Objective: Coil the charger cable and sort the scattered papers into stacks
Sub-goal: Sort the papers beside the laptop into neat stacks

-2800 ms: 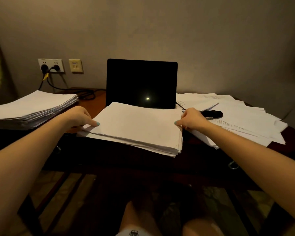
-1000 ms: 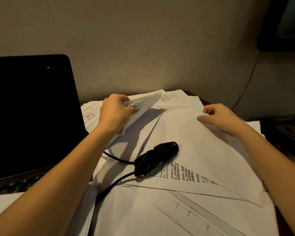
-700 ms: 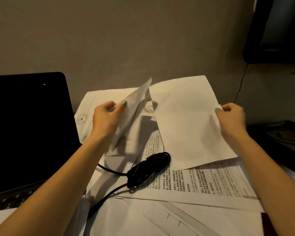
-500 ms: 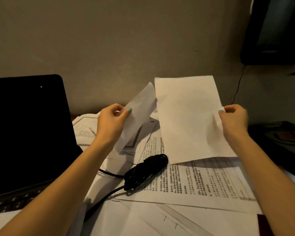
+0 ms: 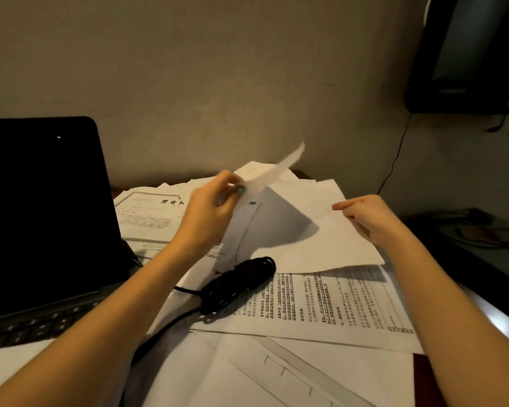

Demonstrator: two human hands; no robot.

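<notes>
Scattered papers (image 5: 321,306) cover the desk to the right of the laptop. On them lies the black charger cable (image 5: 238,284), bundled in a coil, with its lead running down to the left. My left hand (image 5: 209,218) pinches one sheet (image 5: 276,171) and holds it raised and edge-on, blurred by motion. My right hand (image 5: 368,218) holds the right edge of a blank sheet (image 5: 312,230), which lies nearly flat over the pile, thumb on top.
An open laptop (image 5: 41,215) with a dark screen stands at the left. A bordered certificate-like sheet (image 5: 150,212) lies beside it. A dark screen (image 5: 467,54) hangs at the upper right. The desk's right edge (image 5: 482,312) runs close to the papers.
I turned from the squared stack before the laptop to the scattered pile. Both hands lifted a sheet each; the right sheet has now dropped nearly flat, the left one swung rightwards.
</notes>
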